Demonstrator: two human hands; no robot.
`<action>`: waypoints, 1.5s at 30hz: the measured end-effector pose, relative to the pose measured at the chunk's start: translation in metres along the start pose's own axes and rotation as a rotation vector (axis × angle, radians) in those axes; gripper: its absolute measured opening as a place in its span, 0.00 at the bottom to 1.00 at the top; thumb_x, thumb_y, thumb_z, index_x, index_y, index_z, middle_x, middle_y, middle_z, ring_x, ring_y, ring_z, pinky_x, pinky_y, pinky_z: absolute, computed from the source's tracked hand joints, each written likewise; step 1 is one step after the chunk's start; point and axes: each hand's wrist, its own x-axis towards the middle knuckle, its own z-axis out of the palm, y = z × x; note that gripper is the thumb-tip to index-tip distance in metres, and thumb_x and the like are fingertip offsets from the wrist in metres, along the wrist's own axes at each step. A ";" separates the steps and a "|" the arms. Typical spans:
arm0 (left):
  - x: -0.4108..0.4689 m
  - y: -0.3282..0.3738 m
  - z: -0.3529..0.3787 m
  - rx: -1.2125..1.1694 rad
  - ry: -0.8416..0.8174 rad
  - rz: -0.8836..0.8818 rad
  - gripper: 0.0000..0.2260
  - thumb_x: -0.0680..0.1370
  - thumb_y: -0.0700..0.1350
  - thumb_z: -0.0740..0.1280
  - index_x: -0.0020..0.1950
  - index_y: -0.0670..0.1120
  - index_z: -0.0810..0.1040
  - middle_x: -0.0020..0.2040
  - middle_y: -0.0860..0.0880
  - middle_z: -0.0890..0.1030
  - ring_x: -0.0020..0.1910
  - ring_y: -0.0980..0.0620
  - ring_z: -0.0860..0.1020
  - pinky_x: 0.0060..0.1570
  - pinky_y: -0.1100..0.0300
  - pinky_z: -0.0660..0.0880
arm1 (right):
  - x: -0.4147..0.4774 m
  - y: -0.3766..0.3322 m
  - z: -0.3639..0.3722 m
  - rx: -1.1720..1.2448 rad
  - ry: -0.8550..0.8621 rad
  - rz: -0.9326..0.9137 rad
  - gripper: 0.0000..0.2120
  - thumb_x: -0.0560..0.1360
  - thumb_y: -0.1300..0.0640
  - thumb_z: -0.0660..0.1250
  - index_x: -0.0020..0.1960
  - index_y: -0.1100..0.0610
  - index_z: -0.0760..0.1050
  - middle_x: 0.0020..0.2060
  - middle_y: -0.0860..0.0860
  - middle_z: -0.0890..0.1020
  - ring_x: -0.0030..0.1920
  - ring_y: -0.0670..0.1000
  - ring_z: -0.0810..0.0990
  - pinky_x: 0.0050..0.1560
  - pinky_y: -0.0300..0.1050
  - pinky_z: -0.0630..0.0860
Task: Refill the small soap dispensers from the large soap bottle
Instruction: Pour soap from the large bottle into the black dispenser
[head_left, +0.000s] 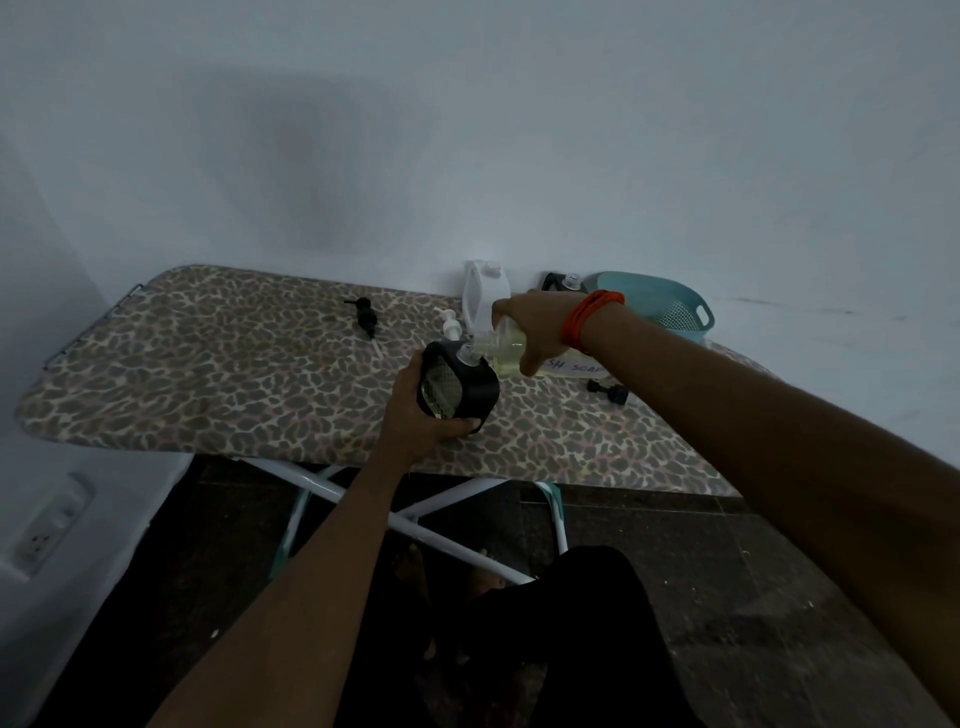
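My left hand (421, 410) grips a small black dispenser (457, 387), tilted and held just above the leopard-print ironing board (208, 374). My right hand (535, 327) holds the large clear soap bottle (506, 348) of yellowish liquid on its side, its mouth against the dispenser's open neck. A white dispenser (480, 296) stands behind, against the wall. Another black dispenser (563, 283) is partly hidden behind my right wrist. Loose pump heads lie on the board: a black one (365, 314), a white one (449, 325), and another black one (608, 391).
A teal plastic colander (660, 304) sits at the back right by the wall. The board's white legs (415, 525) cross below over a dark tiled floor. A wall socket (49, 525) is low on the left.
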 end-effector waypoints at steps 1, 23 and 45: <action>0.000 0.000 0.000 -0.004 0.000 0.001 0.52 0.64 0.43 0.83 0.80 0.47 0.56 0.76 0.51 0.63 0.72 0.54 0.64 0.65 0.60 0.66 | 0.000 0.000 0.000 0.002 0.000 0.001 0.38 0.67 0.50 0.80 0.71 0.51 0.64 0.61 0.55 0.76 0.51 0.53 0.74 0.46 0.48 0.72; 0.000 -0.003 0.000 0.009 0.011 0.019 0.53 0.62 0.49 0.83 0.79 0.51 0.56 0.75 0.53 0.63 0.69 0.60 0.62 0.63 0.63 0.64 | -0.002 -0.003 -0.001 -0.009 -0.005 0.006 0.38 0.66 0.50 0.80 0.71 0.51 0.65 0.61 0.55 0.76 0.54 0.56 0.77 0.50 0.51 0.77; -0.003 0.003 0.000 -0.030 0.002 0.015 0.55 0.57 0.60 0.80 0.79 0.51 0.58 0.72 0.55 0.65 0.69 0.58 0.64 0.65 0.59 0.67 | 0.000 -0.002 -0.001 -0.024 0.007 0.004 0.39 0.65 0.49 0.80 0.70 0.51 0.65 0.61 0.54 0.76 0.51 0.52 0.74 0.49 0.50 0.75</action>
